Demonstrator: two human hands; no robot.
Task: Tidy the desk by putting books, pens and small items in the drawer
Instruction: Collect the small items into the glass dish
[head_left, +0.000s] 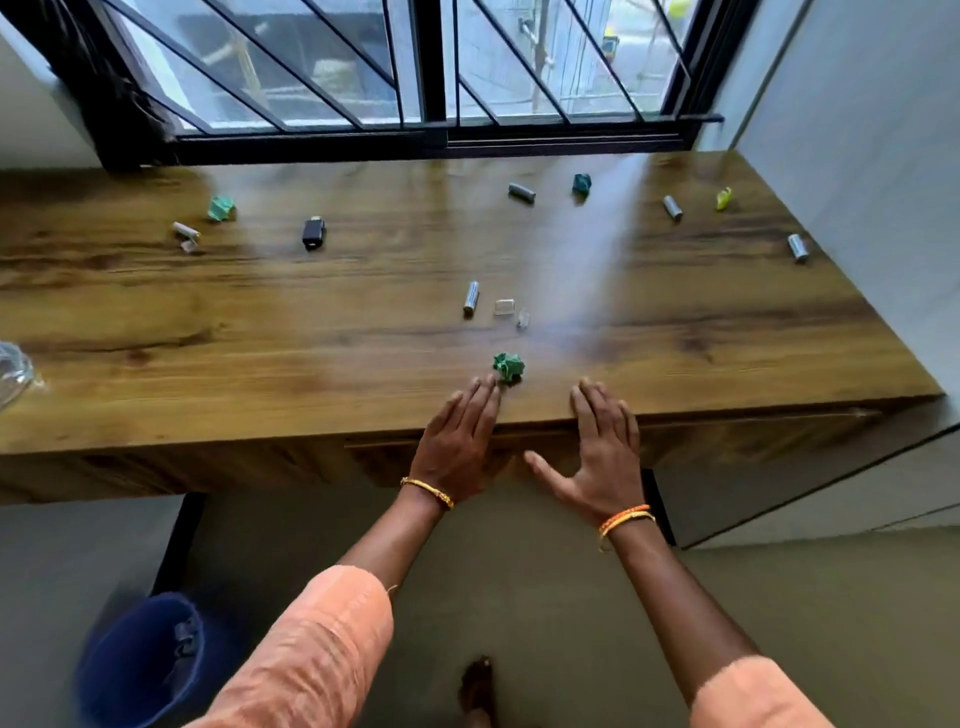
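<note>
- Looking down from the head view, I see both hands at the near edge of the desk (208, 312), palms down over the lip where the drawer front (395, 457) sits just under the top.
- My left hand (457, 441) lies flat with straight fingers, holding nothing; its fingertips sit just beside the nearest green paper ball (508, 367).
- My right hand (602, 457) is likewise spread and empty, thumb splayed out over the drawer front.
- The drawer looks closed, so I judge nothing can go in yet.
- Still out on the desk: a battery (471, 297) near the middle with two small clear bits (504, 306) beside it, more batteries toward the back and right, a black USB-like item (314, 233) on the left, and other crumpled paper scraps.
- I see no books or pens here.
- By my reading, nearly all of the tidying remains: open the drawer, then gather the scattered pieces.
</note>
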